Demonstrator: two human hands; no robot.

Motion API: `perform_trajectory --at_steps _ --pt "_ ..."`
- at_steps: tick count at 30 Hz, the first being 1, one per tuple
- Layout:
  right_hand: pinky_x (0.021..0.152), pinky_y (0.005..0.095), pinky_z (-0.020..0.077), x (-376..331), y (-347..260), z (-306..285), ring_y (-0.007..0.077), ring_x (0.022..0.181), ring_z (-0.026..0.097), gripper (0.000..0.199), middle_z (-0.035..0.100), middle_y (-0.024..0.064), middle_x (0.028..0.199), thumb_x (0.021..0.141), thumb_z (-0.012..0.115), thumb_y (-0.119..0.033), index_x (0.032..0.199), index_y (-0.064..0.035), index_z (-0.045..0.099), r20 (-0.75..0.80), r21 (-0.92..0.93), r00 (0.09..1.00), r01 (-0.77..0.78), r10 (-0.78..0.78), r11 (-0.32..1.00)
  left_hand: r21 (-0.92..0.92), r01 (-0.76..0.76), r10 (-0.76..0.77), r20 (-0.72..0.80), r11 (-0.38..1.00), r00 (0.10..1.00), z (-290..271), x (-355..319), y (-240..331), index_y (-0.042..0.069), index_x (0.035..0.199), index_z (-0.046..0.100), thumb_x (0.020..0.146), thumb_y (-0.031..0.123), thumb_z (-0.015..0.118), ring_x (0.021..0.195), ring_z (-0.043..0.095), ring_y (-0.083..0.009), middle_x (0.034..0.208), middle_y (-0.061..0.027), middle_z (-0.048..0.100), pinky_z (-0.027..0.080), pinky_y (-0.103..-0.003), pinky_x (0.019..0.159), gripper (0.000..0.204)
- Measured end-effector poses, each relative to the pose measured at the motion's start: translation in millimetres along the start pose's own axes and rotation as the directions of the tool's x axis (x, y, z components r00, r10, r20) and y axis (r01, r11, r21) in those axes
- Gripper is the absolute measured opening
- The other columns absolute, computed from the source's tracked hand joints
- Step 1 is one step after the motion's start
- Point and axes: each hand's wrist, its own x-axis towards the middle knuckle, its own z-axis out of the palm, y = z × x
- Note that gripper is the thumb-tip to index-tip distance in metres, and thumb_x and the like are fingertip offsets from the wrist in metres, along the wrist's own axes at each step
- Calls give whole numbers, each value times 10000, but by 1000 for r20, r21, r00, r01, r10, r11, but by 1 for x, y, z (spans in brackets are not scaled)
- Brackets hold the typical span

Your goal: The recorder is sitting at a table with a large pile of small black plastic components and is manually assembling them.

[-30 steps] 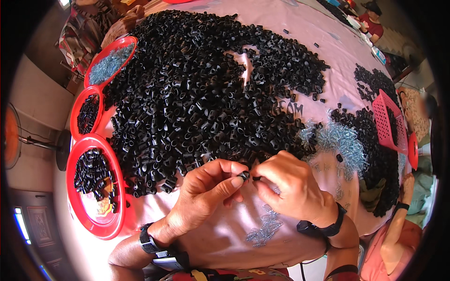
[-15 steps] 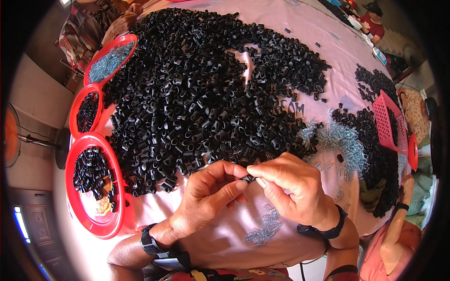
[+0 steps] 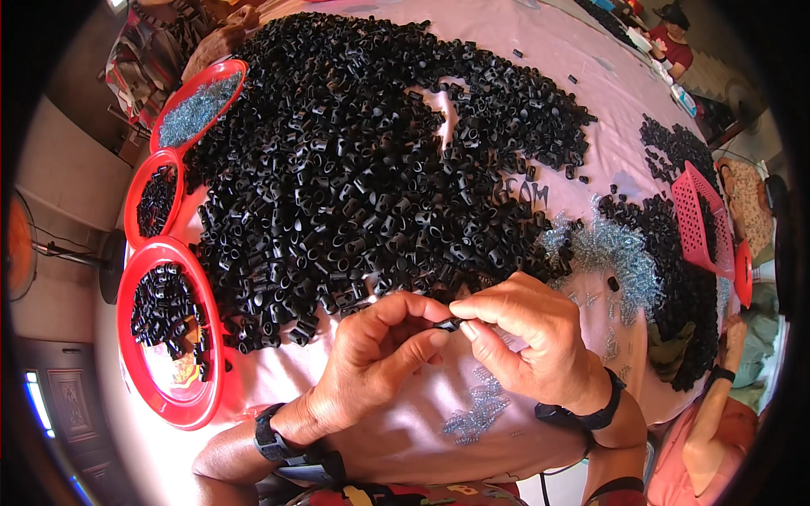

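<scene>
Left hand (image 3: 375, 358) and right hand (image 3: 531, 346) meeting just below the near edge of the big heap of black plastic pieces (image 3: 363, 169), fingertips pinched together from both sides on one small black piece (image 3: 448, 324). Both hands closed in a fine pinch, thumbs and forefingers touching the piece, other fingers curled. Dark wristbands on both wrists.

Heap spread over most of the pink tabletop (image 3: 540, 76), a bare pink gap showing near its middle. To the heap's left, three red round trays in a row along the tabletop edge: nearest tray (image 3: 143, 384) partly filled with black pieces, middle tray (image 3: 135, 228) also holding black pieces, farthest tray (image 3: 169, 105) filled with small silvery springs. To the heap's right, a loose scatter of silvery springs (image 3: 612, 253), and beyond it a second, smaller heap of black pieces (image 3: 683, 278) with a pink perforated basket (image 3: 700, 215) resting on it. Below the heap, under the hands, a small cluster of springs (image 3: 477, 413) lying on the cloth. Another person's arm (image 3: 717, 405) at the right edge, beyond the smaller heap; another person seated far off past the heap's upper right.
</scene>
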Motion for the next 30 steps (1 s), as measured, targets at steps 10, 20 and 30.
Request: perform_trajectory --at_steps 10,20,30 --pt "625 380 537 -2 0 0 290 695 662 191 720 102 848 827 784 40 994 -35 728 14 41 999 -46 46 998 185 -18 17 6 982 1000 -1 -2 4 -13 1244 654 1041 43 685 932 644 -35 1025 7 688 556 -223 820 213" --pt "629 381 540 -6 2 2 282 689 647 214 682 78 802 772 781 68 930 -50 698 40 55 999 -12 10 998 438 -118 133 -3 891 991 1 -3 3 -24 1125 706 954 -22 755 815 710 -119 955 -77 703 575 -271 724 177" --pt "606 380 520 -7 4 3 285 677 639 169 672 79 772 794 764 60 907 -46 697 71 117 996 -60 52 991 567 -216 219 63 795 974 2 -3 4 -45 1100 705 958 -78 709 821 719 -104 1014 -90 718 592 -248 727 146"
